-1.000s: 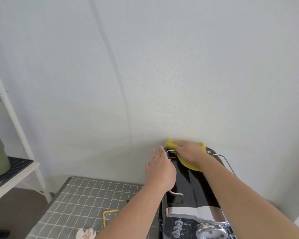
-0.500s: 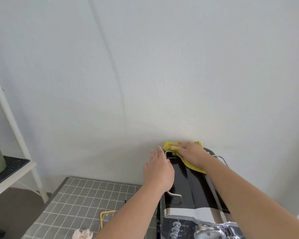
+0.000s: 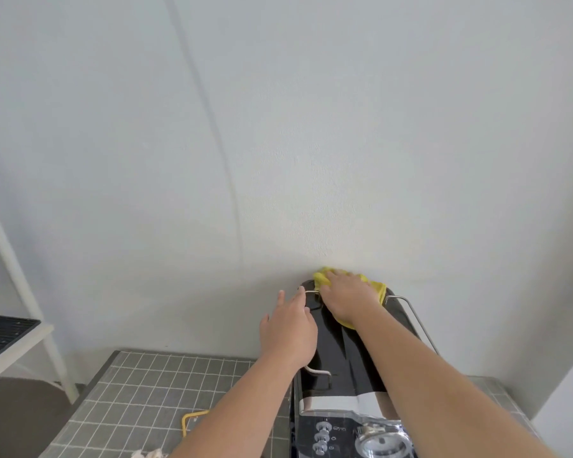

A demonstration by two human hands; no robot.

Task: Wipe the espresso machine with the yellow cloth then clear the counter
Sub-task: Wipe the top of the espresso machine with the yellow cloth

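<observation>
The yellow cloth is being pressed onto the rear of the espresso machine's black top, near the wall, by the flat right hand. The left hand is being held open, gripping nothing, at the machine's left edge.

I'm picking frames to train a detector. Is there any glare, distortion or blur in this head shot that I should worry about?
Head view: soft, even light with no hard shadows. Head view: the glossy black top of the espresso machine mirrors pale streaks. Head view: wide-angle bending curves the wall seam and tilts the shelf post. Head view: the yellow cloth looks slightly soft.
</observation>
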